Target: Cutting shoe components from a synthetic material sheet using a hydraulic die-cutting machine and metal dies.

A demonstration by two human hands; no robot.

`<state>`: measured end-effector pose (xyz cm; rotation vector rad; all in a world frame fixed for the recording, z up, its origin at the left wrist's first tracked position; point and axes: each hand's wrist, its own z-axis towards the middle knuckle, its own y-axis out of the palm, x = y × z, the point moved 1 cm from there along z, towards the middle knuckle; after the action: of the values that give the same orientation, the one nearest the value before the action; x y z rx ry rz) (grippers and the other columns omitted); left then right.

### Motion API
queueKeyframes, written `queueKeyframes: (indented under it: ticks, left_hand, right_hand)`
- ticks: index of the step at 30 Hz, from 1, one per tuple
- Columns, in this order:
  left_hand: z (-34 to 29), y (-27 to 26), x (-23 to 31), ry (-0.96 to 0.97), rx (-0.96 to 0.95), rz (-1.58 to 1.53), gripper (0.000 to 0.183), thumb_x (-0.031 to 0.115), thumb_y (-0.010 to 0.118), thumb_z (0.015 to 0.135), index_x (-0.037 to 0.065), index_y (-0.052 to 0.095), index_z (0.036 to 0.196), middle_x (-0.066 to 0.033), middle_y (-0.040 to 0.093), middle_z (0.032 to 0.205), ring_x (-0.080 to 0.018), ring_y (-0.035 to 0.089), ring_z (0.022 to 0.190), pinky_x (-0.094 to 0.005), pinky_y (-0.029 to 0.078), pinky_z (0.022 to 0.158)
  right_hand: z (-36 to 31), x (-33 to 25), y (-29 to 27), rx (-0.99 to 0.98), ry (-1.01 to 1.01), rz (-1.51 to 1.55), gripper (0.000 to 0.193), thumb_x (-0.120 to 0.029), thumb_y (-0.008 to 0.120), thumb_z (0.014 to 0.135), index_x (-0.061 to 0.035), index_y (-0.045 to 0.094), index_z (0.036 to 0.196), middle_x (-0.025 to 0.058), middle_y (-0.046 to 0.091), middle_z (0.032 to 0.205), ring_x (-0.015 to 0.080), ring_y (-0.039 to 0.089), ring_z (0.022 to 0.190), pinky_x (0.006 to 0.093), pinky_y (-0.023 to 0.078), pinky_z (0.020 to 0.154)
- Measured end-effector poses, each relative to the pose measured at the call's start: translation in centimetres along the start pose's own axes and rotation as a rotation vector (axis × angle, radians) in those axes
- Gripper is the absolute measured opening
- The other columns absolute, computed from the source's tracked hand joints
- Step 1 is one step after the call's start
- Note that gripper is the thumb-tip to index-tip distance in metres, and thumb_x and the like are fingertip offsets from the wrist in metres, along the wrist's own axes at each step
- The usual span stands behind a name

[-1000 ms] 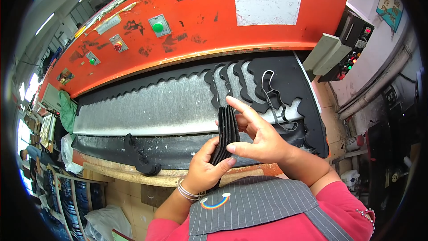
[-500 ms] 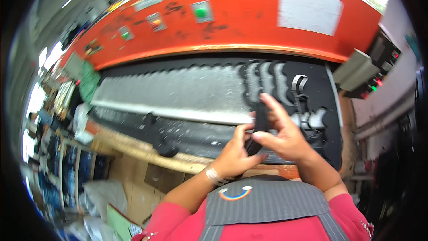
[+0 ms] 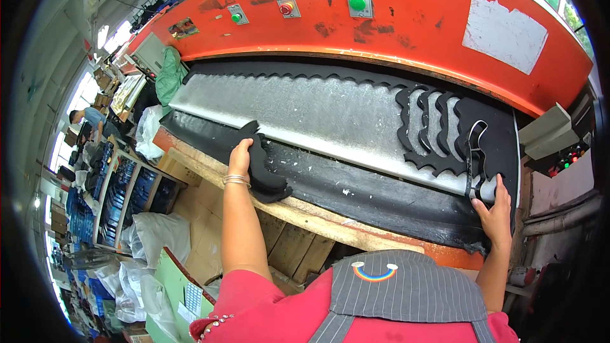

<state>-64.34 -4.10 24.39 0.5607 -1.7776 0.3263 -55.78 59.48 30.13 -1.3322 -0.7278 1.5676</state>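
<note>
On the left, my left hand (image 3: 239,157) is closed on the upper end of a stack of curved black foam pieces (image 3: 267,181) lying at the bench's front edge. My right hand (image 3: 497,216) reaches to the right end of the bench. Its thumb and fingers close around the near end of a steel-band cutting die (image 3: 474,152), a narrow curved outline. The die stands at the edge of a black foam sheet (image 3: 492,114), whose left part is cut into wavy strips. My palm and the undersides of the fingers are partly hidden.
A grey metal plate (image 3: 298,105) spans the bench below an orange machine beam (image 3: 419,38) with green and red buttons. A wooden edge (image 3: 318,219) runs along the front. Control boxes (image 3: 549,130) stand right. Far left, a person (image 3: 92,117) is near shelves.
My hands have parted: both were together around a dark bundle at the middle. The left went left to the foam stack, the right to the cutting die. The view has shifted too.
</note>
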Motion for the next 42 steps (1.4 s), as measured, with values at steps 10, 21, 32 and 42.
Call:
queueKeyframes:
  ticks: [10,21,32,42]
  left_hand:
    - [-0.3,3.3,-3.9,0.182,0.008,1.037,0.092,0.026,0.054,0.081,-0.014,-0.004,0.141,-0.0366,0.010,0.147,-0.0460,0.010,0.139,-0.0389,0.010,0.116]
    - [-6.7,15.8,2.0,0.719,-0.047,1.081,0.072,0.036,0.061,0.086,-0.005,0.034,0.138,-0.0283,0.034,0.142,-0.0393,0.031,0.134,-0.0457,0.025,0.110]
    - [-14.1,43.1,-5.9,1.013,-0.892,0.774,0.045,0.019,0.061,0.078,0.000,0.058,0.119,-0.0175,0.059,0.115,-0.0342,0.054,0.109,-0.0421,0.040,0.096]
    - [-14.7,46.2,-7.5,1.049,-0.860,0.868,0.041,0.016,0.057,0.079,0.007,0.062,0.119,-0.0051,0.055,0.101,-0.0249,0.047,0.100,-0.0410,0.036,0.088]
  right_hand:
    - [-0.6,0.9,2.0,0.030,-0.158,-0.111,0.072,-0.038,0.077,0.069,0.0018,0.051,0.122,0.0173,0.057,0.109,0.0348,0.053,0.099,0.0426,0.042,0.087]
    - [3.9,1.0,1.2,0.132,-0.234,0.052,0.041,-0.027,0.073,0.074,0.0033,0.060,0.097,0.0154,0.056,0.089,0.0340,0.054,0.086,0.0406,0.047,0.074]
    - [11.1,1.1,6.5,0.207,-0.181,-0.023,0.047,-0.030,0.077,0.070,-0.0025,0.063,0.106,0.0105,0.060,0.098,0.0296,0.053,0.094,0.0402,0.043,0.081]
    - [10.2,2.2,6.5,0.226,-0.151,0.073,0.056,-0.026,0.080,0.062,-0.0081,0.066,0.113,0.0045,0.065,0.088,0.0222,0.054,0.089,0.0340,0.036,0.082]
